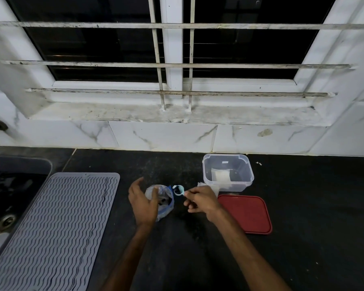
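Note:
A small clear-and-blue plastic bag (164,203) with dark contents sits on the black counter (303,238). My left hand (142,203) is at the bag's left side, fingers spread and touching its open mouth. My right hand (200,200) pinches the handle of a light blue measuring scoop (178,190), which holds something dark just right of the bag's mouth. A clear plastic container (228,172) stands open behind my right hand, with a white paper piece inside. Its red lid (246,214) lies flat to the right of my right wrist.
A grey ribbed drying mat (57,227) covers the counter's left part. A dark sink (11,192) with a drain lies at the far left. White marbled tiles and a barred window (177,64) rise behind the counter. A white paper bit (213,187) lies by the container.

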{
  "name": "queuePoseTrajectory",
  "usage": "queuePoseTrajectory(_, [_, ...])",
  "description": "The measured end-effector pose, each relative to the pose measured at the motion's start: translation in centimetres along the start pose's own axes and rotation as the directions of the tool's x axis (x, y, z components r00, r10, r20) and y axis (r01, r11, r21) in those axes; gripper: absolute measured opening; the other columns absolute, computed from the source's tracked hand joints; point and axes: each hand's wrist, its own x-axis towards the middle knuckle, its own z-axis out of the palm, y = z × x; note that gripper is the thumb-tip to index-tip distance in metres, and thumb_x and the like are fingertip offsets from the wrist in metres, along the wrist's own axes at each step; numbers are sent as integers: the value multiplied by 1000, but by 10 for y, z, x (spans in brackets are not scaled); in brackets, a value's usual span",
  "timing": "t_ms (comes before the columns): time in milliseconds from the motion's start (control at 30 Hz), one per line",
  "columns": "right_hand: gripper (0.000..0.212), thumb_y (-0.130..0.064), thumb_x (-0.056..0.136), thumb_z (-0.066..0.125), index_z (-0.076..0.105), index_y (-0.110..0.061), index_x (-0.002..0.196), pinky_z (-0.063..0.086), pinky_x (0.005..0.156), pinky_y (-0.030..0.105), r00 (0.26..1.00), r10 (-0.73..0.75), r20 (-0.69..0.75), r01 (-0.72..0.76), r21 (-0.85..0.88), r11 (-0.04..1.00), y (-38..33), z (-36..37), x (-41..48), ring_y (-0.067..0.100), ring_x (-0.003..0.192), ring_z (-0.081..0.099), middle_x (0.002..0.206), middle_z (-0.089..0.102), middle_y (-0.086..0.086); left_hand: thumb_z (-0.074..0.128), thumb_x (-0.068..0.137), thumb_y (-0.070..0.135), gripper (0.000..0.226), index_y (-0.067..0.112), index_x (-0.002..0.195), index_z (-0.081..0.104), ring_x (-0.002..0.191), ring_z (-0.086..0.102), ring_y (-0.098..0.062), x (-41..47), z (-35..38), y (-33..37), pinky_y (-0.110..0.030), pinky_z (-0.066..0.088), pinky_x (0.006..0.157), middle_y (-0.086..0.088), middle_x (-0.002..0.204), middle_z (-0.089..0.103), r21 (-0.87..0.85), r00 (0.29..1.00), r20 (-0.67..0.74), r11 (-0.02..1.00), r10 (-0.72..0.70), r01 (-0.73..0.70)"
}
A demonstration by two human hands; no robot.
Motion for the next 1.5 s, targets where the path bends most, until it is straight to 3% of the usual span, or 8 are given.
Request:
queuePoseTrajectory(100, [12,-10,95,60,67,-1,91,49,45,23,995,-77,-59,77,1,997,-7,-37,-13,10,42,50,66,65,11,64,88,13,26,18,113,57,92,53,-2,-16,7,18,-11,40,76,5,107,58,-65,995,12,993,103,-102])
queuePoseTrajectory(200, [10,-8,93,62,67,-1,88,48,46,27,977,-149,-155,139,-73,988,-4,-70,-14,15,43,52,66,68,13,67,87,15,18,20,103,60,72,59,-9,-31,34,20,-25,49,68,10,83,61,-109,967,252,994,32,-5])
queuePoseTrajectory(333, [11,-9,92,62,68,-5,84,49,47,27,963,-197,-183,156,-218,963,3,-87,-13,16,46,55,64,69,10,72,83,27,36,24,114,53,88,64,-10,-51,68,16,-29,52,81,9,95,65,52,823,558,994,-107,94])
queuePoseTrajectory(500, [19,-12,89,63,66,-15,71,52,48,26,954,-249,-165,155,-440,884,18,-78,-3,9,40,56,58,68,4,69,83,29,35,22,115,58,98,65,-17,-59,86,23,-26,47,78,4,106,68,157,805,577,986,-138,57])
queuePoseTrajectory(700, [16,-23,92,56,69,-16,96,48,68,29,892,-435,-125,127,-853,506,19,-65,-8,19,83,66,93,72,1,65,86,27,30,24,115,62,91,65,-10,-60,90,30,-28,52,81,4,106,71,152,820,551,985,-153,82])
queuePoseTrajectory(867, [23,-17,90,60,58,-14,113,50,75,33,909,-414,40,117,-980,162,16,-58,-10,23,99,62,110,66,6,62,87,31,26,27,114,61,91,64,-9,-59,87,29,-27,51,79,8,104,69,177,820,556,983,-136,43])
queuePoseTrajectory(1333, [10,-26,87,69,69,-20,95,54,70,32,828,-501,-253,217,-679,701,39,-67,-3,14,82,67,89,73,-2,68,84,33,24,30,105,59,87,62,-7,-59,87,24,-30,52,80,15,94,65,178,805,576,983,-140,43])
queuePoseTrajectory(1500, [11,-21,83,73,73,-16,93,56,75,32,817,-506,-275,274,-587,762,38,-70,-1,11,84,69,91,75,-1,73,80,34,30,29,106,58,87,62,-7,-59,84,19,-29,51,78,16,90,63,157,800,586,987,-126,40])
